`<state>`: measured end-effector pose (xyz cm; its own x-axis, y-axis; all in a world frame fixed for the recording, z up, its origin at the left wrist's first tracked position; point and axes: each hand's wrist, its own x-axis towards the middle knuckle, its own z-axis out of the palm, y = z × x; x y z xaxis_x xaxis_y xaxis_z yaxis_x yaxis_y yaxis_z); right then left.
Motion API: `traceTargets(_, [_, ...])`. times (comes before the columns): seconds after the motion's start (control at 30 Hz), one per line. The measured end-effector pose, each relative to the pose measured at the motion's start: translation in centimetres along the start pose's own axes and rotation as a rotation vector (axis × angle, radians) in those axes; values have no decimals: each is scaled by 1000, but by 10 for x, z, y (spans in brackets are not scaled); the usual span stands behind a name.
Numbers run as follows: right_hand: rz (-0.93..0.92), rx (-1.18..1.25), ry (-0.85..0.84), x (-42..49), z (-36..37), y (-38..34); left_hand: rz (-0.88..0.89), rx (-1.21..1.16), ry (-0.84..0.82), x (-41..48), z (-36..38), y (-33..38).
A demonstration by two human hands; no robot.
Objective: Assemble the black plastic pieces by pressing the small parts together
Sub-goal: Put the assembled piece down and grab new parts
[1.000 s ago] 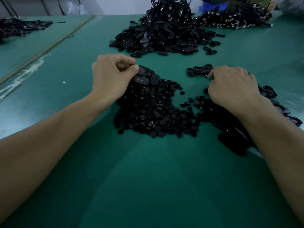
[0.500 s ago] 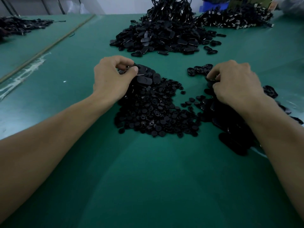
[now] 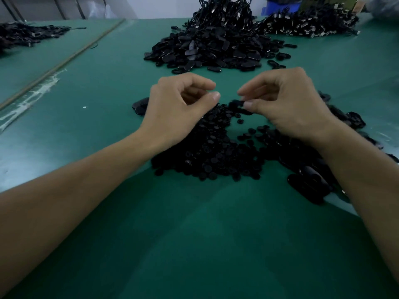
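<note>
A heap of small round black parts [image 3: 216,152] lies on the green table [image 3: 194,244] under both hands. Larger oval black pieces [image 3: 311,182] lie beneath my right forearm, and a few more oval pieces [image 3: 140,105] sit just left of my left hand. My right hand [image 3: 289,106] pinches a small black part [image 3: 236,102] between thumb and forefinger above the heap. My left hand [image 3: 179,108] hovers facing it with fingers curled; no piece shows between its thumb and forefinger. The two hands' fingertips are a short gap apart.
A big mound of black oval pieces [image 3: 211,48] stands at the back centre. Another pile with metal bits [image 3: 308,24] lies back right by a blue bin [image 3: 278,7]. A further dark pile [image 3: 26,33] is far left, past a long strip [image 3: 64,63] on the table.
Both hands lifted off their piles and came together at the centre. My right hand brought a small black part with it. My left hand no longer shows the oval piece it held.
</note>
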<state>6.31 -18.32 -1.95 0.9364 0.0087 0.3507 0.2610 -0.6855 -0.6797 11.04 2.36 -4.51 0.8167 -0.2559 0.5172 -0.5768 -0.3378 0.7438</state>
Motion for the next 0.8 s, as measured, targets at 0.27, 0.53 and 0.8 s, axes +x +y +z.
traceTargets(0.27, [-52,302,-3,-4,14,-5,-74,-219,-140,-1,3,1])
traceTargets(0.53, [65,253,-24,-3,15,-2,-122,-328,-110,-1,4,3])
traceTargets(0.8, [62,191,62,-1,16,1,-161,-329,-96,-1,3,3])
